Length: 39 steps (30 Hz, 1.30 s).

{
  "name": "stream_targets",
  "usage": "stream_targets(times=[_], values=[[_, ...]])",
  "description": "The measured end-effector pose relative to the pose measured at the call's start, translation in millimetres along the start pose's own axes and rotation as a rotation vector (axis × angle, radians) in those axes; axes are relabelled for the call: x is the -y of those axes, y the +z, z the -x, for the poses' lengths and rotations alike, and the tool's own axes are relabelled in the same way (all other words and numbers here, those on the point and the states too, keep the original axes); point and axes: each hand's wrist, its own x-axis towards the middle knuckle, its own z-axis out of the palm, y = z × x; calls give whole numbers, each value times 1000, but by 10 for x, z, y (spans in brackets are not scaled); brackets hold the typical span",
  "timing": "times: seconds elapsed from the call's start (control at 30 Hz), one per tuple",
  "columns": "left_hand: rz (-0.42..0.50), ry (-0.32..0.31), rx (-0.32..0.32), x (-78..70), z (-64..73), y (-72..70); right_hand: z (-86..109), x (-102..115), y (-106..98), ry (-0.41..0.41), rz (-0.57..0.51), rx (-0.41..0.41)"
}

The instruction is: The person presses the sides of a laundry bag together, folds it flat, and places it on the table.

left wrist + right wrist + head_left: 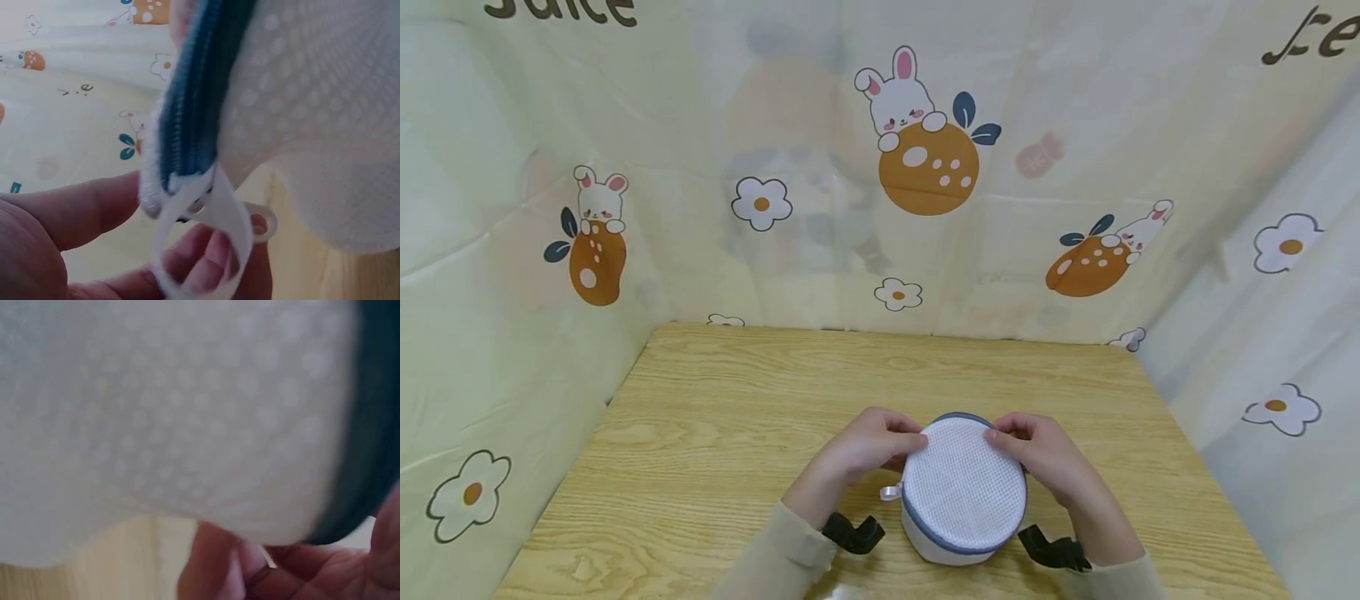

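Observation:
A round white mesh laundry bag (966,487) with a blue zipper edge stands upright near the front of the table. My left hand (867,446) pinches its upper left rim, thumb over the mesh top. On the upper right rim, the thumb of my right hand (1043,452) presses the top while the fingers curl below the edge. A small white loop tab (891,492) sticks out on the left side. Up close in the left wrist view, the blue zipper (194,94) runs down to that tab. The right wrist view is mostly filled by the dotted mesh side (175,412).
The wood-grain table (715,400) extends behind and beside the bag. Printed curtains (820,267) with rabbits and flowers enclose the back and both sides. Black straps (853,533) jut out from both wrists near the bag.

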Motion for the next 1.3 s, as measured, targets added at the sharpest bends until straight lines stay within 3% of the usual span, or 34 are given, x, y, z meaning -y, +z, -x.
stream_targets(times=[0.13,0.3,0.67,1.07,1.3], values=[[-29,-18,5,-15,87,-28,89,28,-4,23,86,-27],[-48,-31,9,-7,146,-26,196,22,-6,66,90,-55],[22,-25,-14,65,127,28,199,-35,52,97,-17,-34],[170,-74,-9,137,98,49,106,-147,144,173,-198,-21],[211,-97,0,146,90,43,87,-199,170,165,-283,-2]])
